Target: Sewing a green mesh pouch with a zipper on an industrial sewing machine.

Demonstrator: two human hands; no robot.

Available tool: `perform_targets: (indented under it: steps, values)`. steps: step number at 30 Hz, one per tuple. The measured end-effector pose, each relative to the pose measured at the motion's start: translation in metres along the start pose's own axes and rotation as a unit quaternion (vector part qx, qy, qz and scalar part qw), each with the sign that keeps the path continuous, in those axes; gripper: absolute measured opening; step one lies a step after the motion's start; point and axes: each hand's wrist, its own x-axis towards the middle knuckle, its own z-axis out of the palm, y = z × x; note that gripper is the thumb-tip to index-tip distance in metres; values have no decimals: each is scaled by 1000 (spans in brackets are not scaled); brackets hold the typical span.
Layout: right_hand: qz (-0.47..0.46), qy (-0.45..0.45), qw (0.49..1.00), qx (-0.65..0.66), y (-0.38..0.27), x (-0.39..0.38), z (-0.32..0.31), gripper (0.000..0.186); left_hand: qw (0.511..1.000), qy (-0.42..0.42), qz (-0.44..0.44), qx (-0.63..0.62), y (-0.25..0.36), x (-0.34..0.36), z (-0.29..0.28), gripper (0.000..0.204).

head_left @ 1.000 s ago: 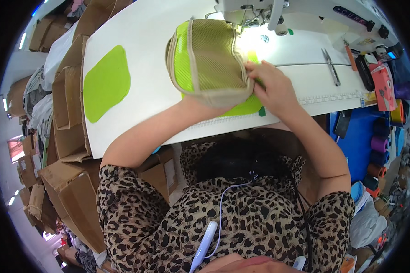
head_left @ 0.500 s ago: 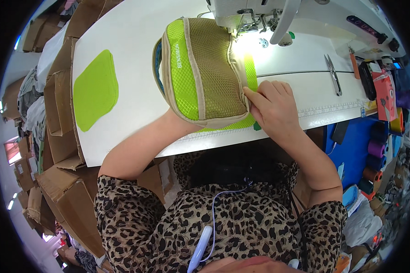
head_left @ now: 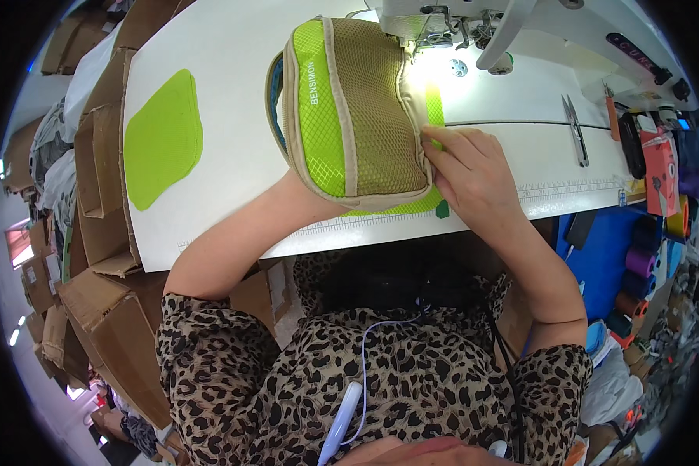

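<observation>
- Green panel (head_left: 163, 140): flat on the white table (head_left: 233, 101), at 9 o'clock from the pouch and well apart from it.
- Left forearm (head_left: 245, 221): extended toward 1 to 2 o'clock; its wrist is lost behind the pouch's lower rim, at the 7 o'clock side. Left hand hidden; whether it is spread or closed cannot be told.
- Pouch (head_left: 377, 116): lime and tan mesh, beige-edged, stood at mid-table beside the machine; long axis roughly 12 to 6 o'clock, right edge lined up below the lit presser foot (head_left: 413, 54).
- Sewing machine (head_left: 435, 19): head at 1 o'clock from the pouch's middle; foot close to the upper right edge, contact not resolved.
- Right hand (head_left: 474, 167): thumb and fingers seen pinched together on the beige right edge; pouch body lies at 10 o'clock from it, foot near 12 from the fingertips. Of the two, nearer the foot, as far as shown.
- Thread snips (head_left: 576, 132): between 2 and 3 o'clock from the right hand, untouched.
</observation>
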Motion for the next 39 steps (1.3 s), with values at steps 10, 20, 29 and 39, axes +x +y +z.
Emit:
perform_targets:
  steps: [10, 20, 29, 39]
  values:
    - [-21, -16, 999, -28, 10, -6, 3, 28, 980, -134, 137, 48, 121, 4, -82, 30]
    - [-35, 7, 998, -45, 6, -1, 7, 26, 941, 17, 42, 334, 4, 51, -22, 30]
    - [-37, -13, 998, -49, 9, -1, -1, 28, 952, 84, 74, 285, -6, 49, -11, 31]
    - [-35, -48, 998, -35, 11, 7, -3, 28, 952, 91, 74, 283, -13, 53, -20, 30]
